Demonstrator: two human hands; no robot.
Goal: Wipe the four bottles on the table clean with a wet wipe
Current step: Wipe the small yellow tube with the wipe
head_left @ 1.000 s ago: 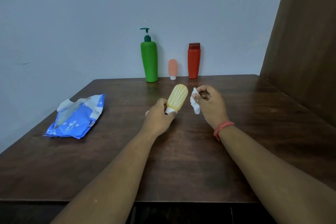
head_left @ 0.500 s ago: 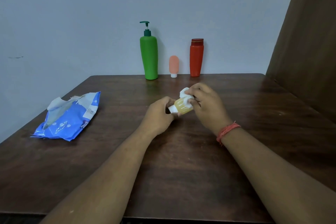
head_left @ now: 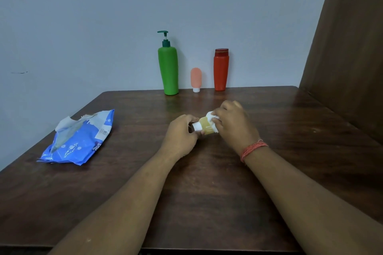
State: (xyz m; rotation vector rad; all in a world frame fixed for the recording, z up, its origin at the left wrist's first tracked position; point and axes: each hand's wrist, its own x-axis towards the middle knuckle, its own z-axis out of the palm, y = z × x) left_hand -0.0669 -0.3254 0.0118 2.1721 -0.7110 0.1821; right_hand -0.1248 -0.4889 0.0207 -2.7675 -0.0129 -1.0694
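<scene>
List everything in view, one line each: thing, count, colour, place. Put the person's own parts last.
pump bottle: 1, green, upright at the table's far edge by the wall
small tube: 1, pink with white cap, standing cap down between the green and red bottles
red bottle: 1, red, upright at the far edge, right of the pink tube
yellow bottle: 1, yellow with white cap, held between both hands over mid table
wet wipe: 1, white, wrapped over the yellow bottle
wipes pack: 1, blue and white, torn open, lying left on the table
table: 1, dark brown wood
left hand: 1, grips the cap end
right hand: 1, red thread on wrist, holds the wipe round the bottle
</scene>
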